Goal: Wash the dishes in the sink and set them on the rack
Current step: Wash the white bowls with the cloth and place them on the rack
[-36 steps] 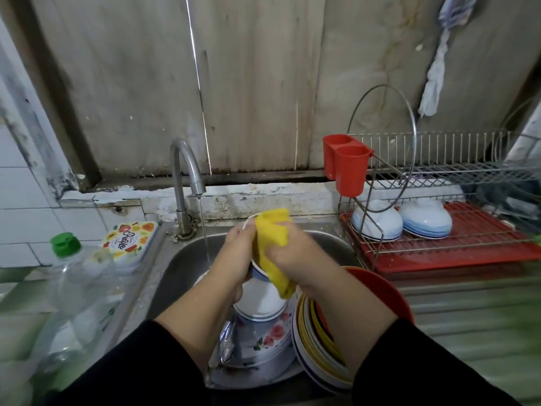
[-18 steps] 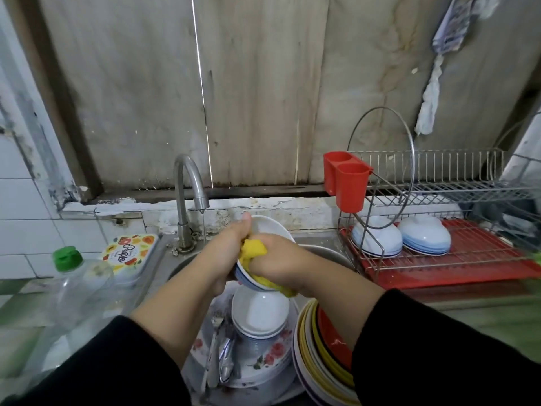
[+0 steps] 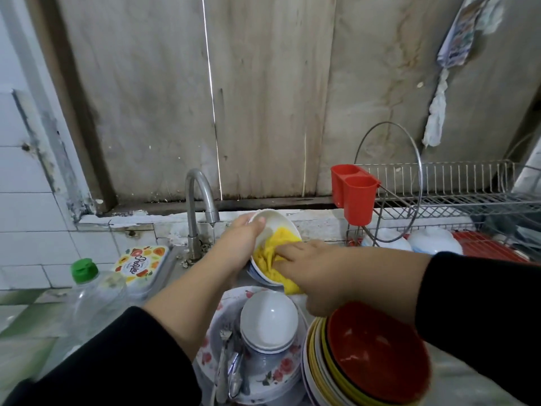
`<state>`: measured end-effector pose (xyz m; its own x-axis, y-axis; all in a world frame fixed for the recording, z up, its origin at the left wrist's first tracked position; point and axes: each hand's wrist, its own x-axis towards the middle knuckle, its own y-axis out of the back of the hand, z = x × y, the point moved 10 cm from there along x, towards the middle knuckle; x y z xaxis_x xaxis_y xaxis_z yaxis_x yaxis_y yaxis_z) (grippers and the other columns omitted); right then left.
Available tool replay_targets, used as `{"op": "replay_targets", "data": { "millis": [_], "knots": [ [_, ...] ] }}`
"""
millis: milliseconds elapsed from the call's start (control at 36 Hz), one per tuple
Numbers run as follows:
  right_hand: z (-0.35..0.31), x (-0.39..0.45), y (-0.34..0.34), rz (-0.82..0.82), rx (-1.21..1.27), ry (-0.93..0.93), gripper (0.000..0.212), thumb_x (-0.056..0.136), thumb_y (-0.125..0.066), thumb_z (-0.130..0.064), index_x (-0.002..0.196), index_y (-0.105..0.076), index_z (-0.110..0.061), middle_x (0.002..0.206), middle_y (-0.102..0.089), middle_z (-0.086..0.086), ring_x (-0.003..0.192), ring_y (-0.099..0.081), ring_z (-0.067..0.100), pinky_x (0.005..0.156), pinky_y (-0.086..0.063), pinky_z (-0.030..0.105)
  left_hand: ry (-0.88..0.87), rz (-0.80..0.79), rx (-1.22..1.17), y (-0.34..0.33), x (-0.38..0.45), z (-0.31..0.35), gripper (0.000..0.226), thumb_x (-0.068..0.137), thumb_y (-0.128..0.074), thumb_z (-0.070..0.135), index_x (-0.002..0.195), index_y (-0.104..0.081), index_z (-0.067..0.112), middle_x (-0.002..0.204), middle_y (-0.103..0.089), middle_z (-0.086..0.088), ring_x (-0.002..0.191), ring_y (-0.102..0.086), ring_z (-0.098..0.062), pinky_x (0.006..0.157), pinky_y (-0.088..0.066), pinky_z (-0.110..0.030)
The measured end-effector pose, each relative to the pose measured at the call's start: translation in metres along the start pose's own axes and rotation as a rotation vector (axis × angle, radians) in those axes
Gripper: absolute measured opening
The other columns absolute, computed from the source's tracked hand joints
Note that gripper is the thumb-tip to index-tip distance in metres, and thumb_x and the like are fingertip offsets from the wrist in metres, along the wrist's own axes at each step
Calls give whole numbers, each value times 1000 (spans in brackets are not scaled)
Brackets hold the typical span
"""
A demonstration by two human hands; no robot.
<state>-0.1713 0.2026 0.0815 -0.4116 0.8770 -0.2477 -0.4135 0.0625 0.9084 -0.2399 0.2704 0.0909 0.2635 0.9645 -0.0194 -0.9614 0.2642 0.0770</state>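
Over the sink [image 3: 178, 268], a left hand [image 3: 237, 244] gripped a tilted white bowl [image 3: 272, 227] while the right hand [image 3: 316, 273] pressed a yellow cloth [image 3: 269, 256] inside, scrubbing; rinsing under the tap [image 3: 202, 194] likely came next.

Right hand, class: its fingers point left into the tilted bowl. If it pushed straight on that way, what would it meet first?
The right hand already presses the yellow cloth, so next comes the inner wall of the white bowl, with the left hand gripping its rim behind. Depth is unclear.
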Motion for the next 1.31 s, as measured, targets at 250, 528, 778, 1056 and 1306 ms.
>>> {"op": "replay_targets", "data": {
  "millis": [250, 528, 778, 1056, 1306],
  "knots": [
    [19, -19, 41, 549, -222, 222, 39, 82, -39, -16, 107, -69, -13, 103, -67, 9, 84, -65, 25, 62, -47, 28, 50, -82, 33, -7, -1, 22, 14, 96, -44, 18, 91, -55, 25, 84, -61, -5, 72, -57, -21, 67, -47, -29],
    [21, -11, 38, 693, 244, 96, 19, 78, -54, -17, 90, -69, -15, 86, -66, 3, 74, -60, 27, 60, -49, 30, -56, -30, -208, -20, -8, 20, 21, 93, -52, 18, 113, -55, 24, 106, -64, -8, 90, -61, -24, 72, -51, -30],
    [36, -12, 40, 804, 292, 48, 26, 57, -67, -16, 82, -73, -23, 76, -63, -1, 67, -57, 28, 54, -51, 40, -79, 263, -227, -5, -8, 24, 13, 91, -47, 13, 86, -57, 19, 88, -61, -9, 79, -57, -26, 72, -48, -35],
    [40, -31, 47, 802, -88, 220, 35, 61, -67, -14, 94, -75, -19, 82, -68, -1, 65, -58, 26, 50, -44, 27, 126, -15, -104, -11, -2, 27, 15, 85, -52, 20, 86, -61, 8, 76, -64, -13, 68, -59, -28, 71, -49, -36],
    [41, -29, 52, 838, 159, 128, 33, 59, -65, -8, 90, -74, -16, 84, -69, 4, 68, -60, 31, 58, -49, 33, 93, -112, -262, -33, -11, 32, 22, 89, -56, 25, 105, -56, 10, 91, -64, -11, 73, -60, -22, 63, -53, -29]
  ]
}}
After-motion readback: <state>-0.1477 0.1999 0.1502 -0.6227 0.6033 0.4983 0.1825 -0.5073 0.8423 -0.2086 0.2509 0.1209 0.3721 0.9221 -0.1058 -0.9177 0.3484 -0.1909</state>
